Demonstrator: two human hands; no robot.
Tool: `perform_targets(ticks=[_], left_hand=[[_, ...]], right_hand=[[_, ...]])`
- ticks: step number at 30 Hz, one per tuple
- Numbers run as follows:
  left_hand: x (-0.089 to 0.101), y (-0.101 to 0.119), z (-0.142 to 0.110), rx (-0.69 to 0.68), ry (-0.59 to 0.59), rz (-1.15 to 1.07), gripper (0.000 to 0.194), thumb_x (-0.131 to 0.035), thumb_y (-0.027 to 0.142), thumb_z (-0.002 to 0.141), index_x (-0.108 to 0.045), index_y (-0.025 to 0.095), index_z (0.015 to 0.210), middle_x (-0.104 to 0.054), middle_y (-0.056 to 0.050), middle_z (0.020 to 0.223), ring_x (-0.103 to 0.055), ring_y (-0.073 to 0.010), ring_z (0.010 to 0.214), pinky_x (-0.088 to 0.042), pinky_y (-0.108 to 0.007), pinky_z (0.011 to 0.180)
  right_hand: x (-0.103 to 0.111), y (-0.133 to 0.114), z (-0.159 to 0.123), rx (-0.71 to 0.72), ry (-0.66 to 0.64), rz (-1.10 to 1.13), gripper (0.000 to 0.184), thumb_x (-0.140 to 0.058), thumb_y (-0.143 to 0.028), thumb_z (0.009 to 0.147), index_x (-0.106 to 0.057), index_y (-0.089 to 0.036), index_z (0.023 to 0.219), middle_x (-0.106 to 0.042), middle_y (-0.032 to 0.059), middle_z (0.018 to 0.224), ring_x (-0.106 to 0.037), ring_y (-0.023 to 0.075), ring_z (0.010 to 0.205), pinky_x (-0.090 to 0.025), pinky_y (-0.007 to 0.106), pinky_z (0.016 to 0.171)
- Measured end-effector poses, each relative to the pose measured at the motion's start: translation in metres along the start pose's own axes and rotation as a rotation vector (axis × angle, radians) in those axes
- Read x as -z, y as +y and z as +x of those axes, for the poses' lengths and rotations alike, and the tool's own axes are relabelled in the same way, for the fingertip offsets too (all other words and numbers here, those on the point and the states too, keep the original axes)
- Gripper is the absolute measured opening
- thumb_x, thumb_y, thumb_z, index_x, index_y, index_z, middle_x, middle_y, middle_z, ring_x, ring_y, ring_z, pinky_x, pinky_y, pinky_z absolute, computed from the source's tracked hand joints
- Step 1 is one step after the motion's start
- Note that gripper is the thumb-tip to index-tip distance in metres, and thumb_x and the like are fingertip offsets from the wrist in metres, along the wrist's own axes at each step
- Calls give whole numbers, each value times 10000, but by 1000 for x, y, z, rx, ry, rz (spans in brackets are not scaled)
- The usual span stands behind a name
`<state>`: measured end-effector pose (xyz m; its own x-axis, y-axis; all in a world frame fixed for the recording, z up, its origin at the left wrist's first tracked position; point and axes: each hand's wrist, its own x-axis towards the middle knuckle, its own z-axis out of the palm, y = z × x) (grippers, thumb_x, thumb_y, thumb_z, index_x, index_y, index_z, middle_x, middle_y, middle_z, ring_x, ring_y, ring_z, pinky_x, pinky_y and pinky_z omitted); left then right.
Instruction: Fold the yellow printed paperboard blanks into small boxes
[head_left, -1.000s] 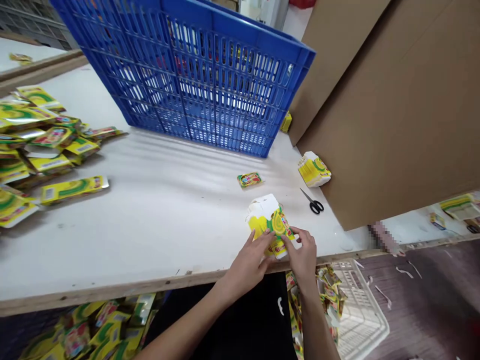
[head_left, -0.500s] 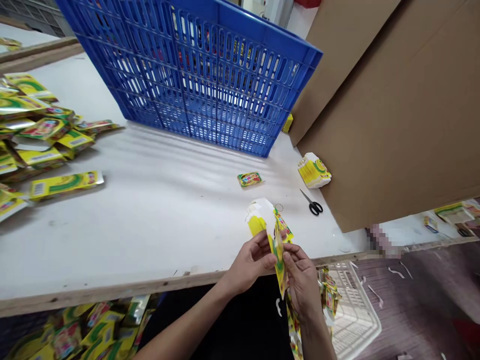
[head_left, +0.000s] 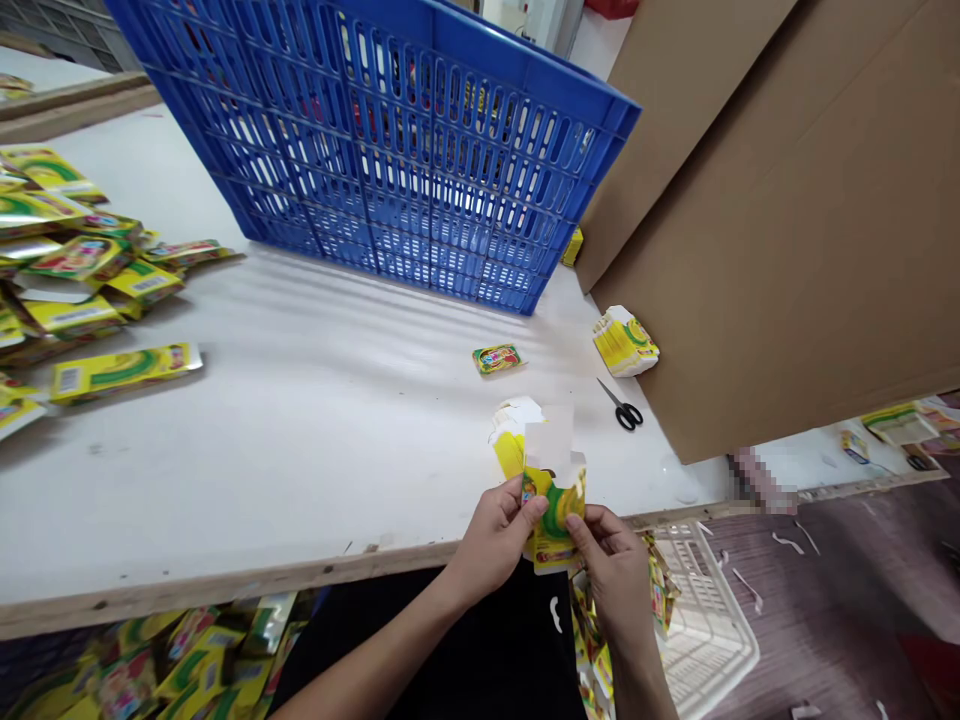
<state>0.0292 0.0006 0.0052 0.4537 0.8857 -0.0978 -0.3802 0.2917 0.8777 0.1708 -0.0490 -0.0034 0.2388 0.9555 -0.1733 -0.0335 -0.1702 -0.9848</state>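
Observation:
Between my two hands is a small yellow and green cardboard box [head_left: 556,510], with its white flap standing up at the top. My left hand [head_left: 496,530] pinches its left edge; my right hand [head_left: 611,555] grips the right edge, thumb on the front. Just behind it, a stack of flat yellow box blanks [head_left: 510,450] lies on the table, partly covered by the box. Farther back is a single small printed packet [head_left: 498,359]. Black-handled scissors [head_left: 622,406] lie to the right, near another bundle of yellow blanks [head_left: 626,343].
A blue plastic crate [head_left: 435,150] stands tilted at the back of the white table [head_left: 315,430]. Tall cardboard [head_left: 787,250] rises at right. Many yellow boxes [head_left: 82,260] are heaped at left. Below the edge are a white basket [head_left: 712,610] and more yellow boxes [head_left: 187,660].
The box in my hands has turned from edge-on to its broad face, opening wider, and its white flap now stands up. My hands have stayed in nearly the same place.

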Motion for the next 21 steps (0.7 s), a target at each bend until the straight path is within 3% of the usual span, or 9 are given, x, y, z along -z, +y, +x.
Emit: perform_targets(ticks=[3, 5, 7, 10, 13, 16, 19, 21], left_hand=[[-2, -5, -1, -23, 92, 107, 377, -598, 371, 871, -556, 162, 1182, -689, -81, 982, -635, -215, 937, -505, -337, 851], [-3, -5, -3, -41, 131, 168, 508, -615, 293, 862, -409, 199, 1316, -677, -65, 962, -638, -189, 884, -504, -328, 838], [-3, -1, -7, -43, 85, 194, 603, -608, 237, 858, -304, 242, 1379, -663, -58, 987, -640, -170, 851, -505, -317, 819], [-1, 9, -11, -13, -78, 203, 543, -552, 197, 878, -345, 269, 1376, -643, -65, 1049, -634, -171, 899, -493, -317, 841], [2, 16, -13, 72, -221, 166, 470, -569, 188, 864, -438, 255, 1311, -642, -46, 975, -637, -176, 880, -494, -304, 806], [4, 16, -14, 155, -309, 121, 394, -641, 200, 818, -510, 223, 1189, -628, -20, 878, -637, -163, 795, -490, -261, 713], [3, 12, -15, 167, -318, 90, 468, -666, 205, 800, -469, 228, 1224, -618, -10, 842, -635, -157, 769, -485, -251, 692], [2, 10, -15, 159, -314, 76, 624, -660, 198, 806, -357, 256, 1349, -627, -17, 872, -644, -167, 798, -492, -273, 723]], right_hand=[[1, 1, -1, 78, 100, -94, 232, -680, -406, 806, -637, -180, 838, -673, 40, 759, -626, 172, 681, -551, 303, 665], [2, 0, -1, 126, 130, -130, 278, -702, -381, 790, -620, -189, 974, -672, 45, 837, -582, 133, 605, -532, 269, 609], [5, -4, -2, 160, 117, -124, 437, -707, -354, 788, -552, -220, 1175, -665, 58, 948, -545, 103, 555, -511, 246, 565], [11, -10, -4, 182, 45, -63, 520, -667, -354, 819, -482, -254, 1294, -654, 73, 1008, -594, 127, 628, -523, 257, 603], [25, -16, -5, 176, -82, -100, 362, -633, -357, 844, -585, -245, 1185, -664, 51, 887, -612, 151, 653, -531, 266, 621], [39, -19, -4, 197, -159, -225, 177, -600, -350, 868, -674, -228, 972, -637, 14, 726, -569, 136, 568, -483, 230, 526], [45, -17, -2, 269, -135, -306, 160, -591, -333, 874, -694, -218, 834, -626, 19, 717, -584, 153, 636, -474, 233, 558], [43, -13, -3, 290, -66, -286, 128, -613, -318, 861, -698, -224, 884, -650, 33, 795, -614, 172, 725, -499, 252, 630]])
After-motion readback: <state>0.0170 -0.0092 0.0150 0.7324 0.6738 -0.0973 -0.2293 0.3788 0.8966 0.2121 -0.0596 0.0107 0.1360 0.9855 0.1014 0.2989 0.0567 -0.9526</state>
